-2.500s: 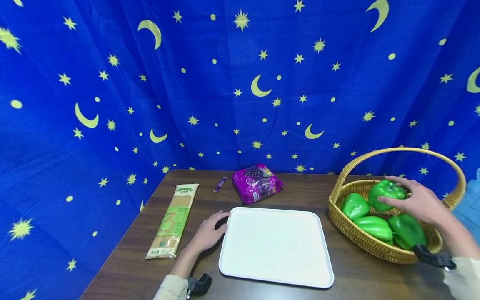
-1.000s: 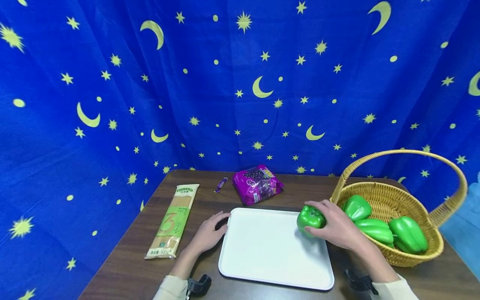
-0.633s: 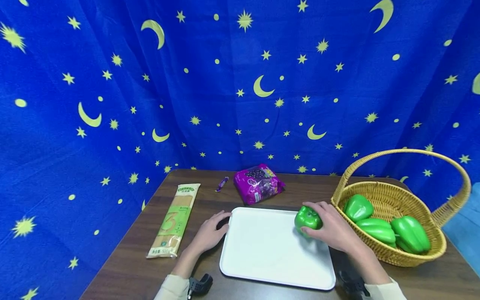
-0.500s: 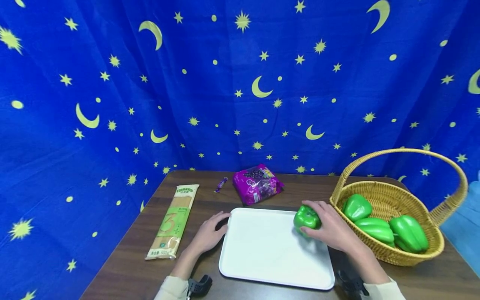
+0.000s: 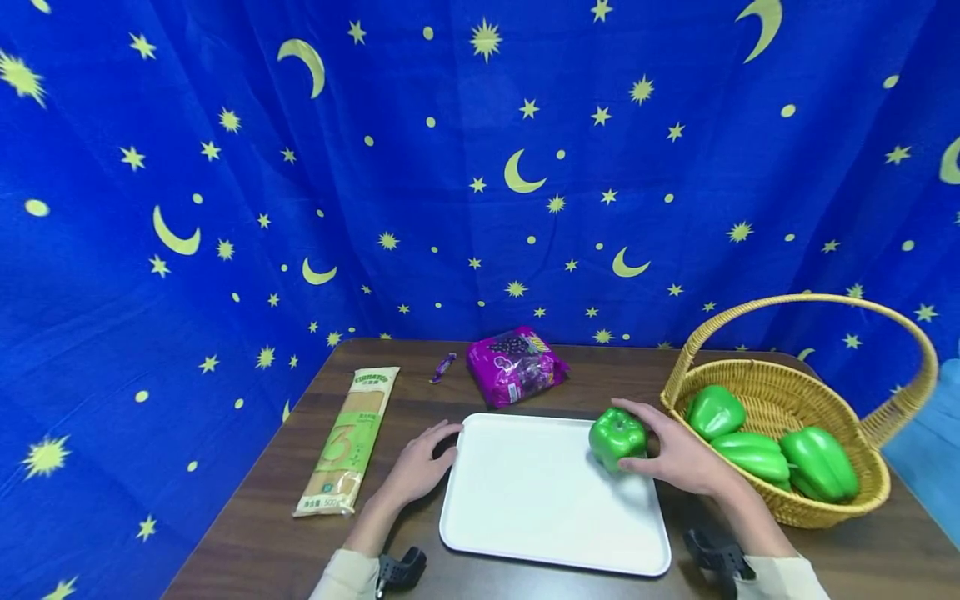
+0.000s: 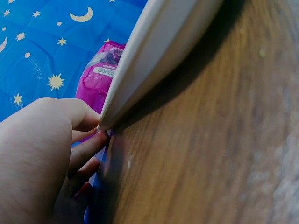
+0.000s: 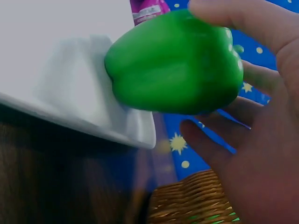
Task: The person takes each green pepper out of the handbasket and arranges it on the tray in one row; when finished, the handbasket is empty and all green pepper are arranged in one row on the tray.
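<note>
A green bell pepper (image 5: pixel 617 437) stands on the right part of a white tray (image 5: pixel 555 517), near its far right corner. My right hand (image 5: pixel 686 454) is spread around the pepper's right side, with the thumb in front and the index finger behind. In the right wrist view the thumb tip overlaps the pepper (image 7: pixel 173 65); whether it touches is hard to tell. My left hand (image 5: pixel 416 467) rests at the tray's left edge, its fingertips against the far left corner. Several more green bell peppers (image 5: pixel 752 457) lie in a wicker basket (image 5: pixel 780 504) on the right.
A pack of noodles (image 5: pixel 348 442) lies on the left of the wooden table (image 5: pixel 262 533). Behind the tray are a purple candy bag (image 5: pixel 513 367) and one small wrapped candy (image 5: pixel 443 367). The basket's tall handle (image 5: pixel 795 302) arches upward. A blue star-and-moon curtain (image 5: pixel 450 167) hangs behind.
My right hand has carried the bell pepper from the basket to the tray. Its fingers have since loosened and shifted slightly right, while the pepper stays put. My left hand has not moved.
</note>
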Demonstrator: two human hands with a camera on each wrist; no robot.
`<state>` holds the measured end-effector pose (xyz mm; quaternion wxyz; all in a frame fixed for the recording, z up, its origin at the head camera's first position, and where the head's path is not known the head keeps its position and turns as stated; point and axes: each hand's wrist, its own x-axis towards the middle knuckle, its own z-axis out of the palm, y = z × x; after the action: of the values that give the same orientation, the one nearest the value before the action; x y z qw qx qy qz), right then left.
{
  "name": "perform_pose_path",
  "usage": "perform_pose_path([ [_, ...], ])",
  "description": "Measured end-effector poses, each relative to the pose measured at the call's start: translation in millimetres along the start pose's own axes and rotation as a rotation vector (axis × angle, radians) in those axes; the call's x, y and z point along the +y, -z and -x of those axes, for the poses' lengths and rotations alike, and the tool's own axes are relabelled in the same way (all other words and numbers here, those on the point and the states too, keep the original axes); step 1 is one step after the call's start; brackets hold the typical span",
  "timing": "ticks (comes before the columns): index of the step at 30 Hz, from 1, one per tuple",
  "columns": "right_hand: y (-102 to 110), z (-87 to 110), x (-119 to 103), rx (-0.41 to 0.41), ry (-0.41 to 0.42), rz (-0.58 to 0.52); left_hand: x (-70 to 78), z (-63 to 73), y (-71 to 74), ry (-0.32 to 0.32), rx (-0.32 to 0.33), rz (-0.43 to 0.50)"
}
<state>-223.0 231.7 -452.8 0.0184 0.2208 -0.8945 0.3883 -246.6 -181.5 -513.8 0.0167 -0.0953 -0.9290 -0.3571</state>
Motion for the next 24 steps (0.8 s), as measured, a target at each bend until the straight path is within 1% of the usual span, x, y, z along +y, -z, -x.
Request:
perform_pose_path([
  [3, -2, -0.1, 4, -0.048, -0.006, -0.049, -1.0, 0.1, 0.1, 0.002, 0.000, -0.003],
  [5, -2, -0.4, 6, -0.056, -0.022, -0.070, -1.0, 0.1, 0.1, 0.001, 0.001, -0.002],
  [7, -3, -0.5, 5, -0.045, -0.029, -0.060, -0.3, -0.3, -0.2, 0.004, 0.001, -0.004],
  [10, -4, -2.4, 2, -0.002, -0.024, 0.003, -0.2, 0.5, -0.3, -0.006, 0.008, -0.001],
  [13, -5, -4.2, -2, -0.006, -0.006, 0.056, -0.9, 2.3, 0.1, -0.015, 0.016, 0.002],
  [18, -7, -3.5, -4, -0.052, -0.011, 0.054, -2.3, 3.7, -0.7, -0.037, 0.018, 0.016],
  [21, -8, -3.6, -5, -0.029, 0.003, 0.048, -0.9, 3.1, -0.6, -0.038, 0.012, 0.020],
  [24, -12, -5.1, -9, 0.004, 0.012, 0.053, 0.9, 2.1, 0.5, -0.019, -0.004, 0.021],
])
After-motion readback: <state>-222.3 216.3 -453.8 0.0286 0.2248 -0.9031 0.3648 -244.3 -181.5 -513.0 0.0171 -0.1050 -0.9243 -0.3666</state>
